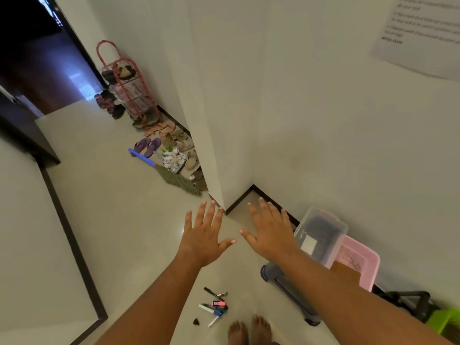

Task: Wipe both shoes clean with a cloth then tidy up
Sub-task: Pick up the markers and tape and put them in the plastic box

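Shoes (174, 143) lay in a loose row on the floor (112, 220) along the wall (154, 58), well ahead and to the left, running from a red rack (129, 88) down to a broom (178, 180). Which pair was meant for wiping could not be told. Left hand (202, 239) and right hand (270, 235) were held out side by side above the floor, palms down, fingers straight and spread, holding nothing. No cloth was seen anywhere. By their looks, the sandals and slip-ons would be light and bendy, soles stiffer than uppers, and probably dusty rather than slick. Best hold seemed the heel or the sole's edge, one hand steadying while the other wiped; straps would flop if lifted by them. Pens (215, 307) lay scattered near the bare feet (249, 331).
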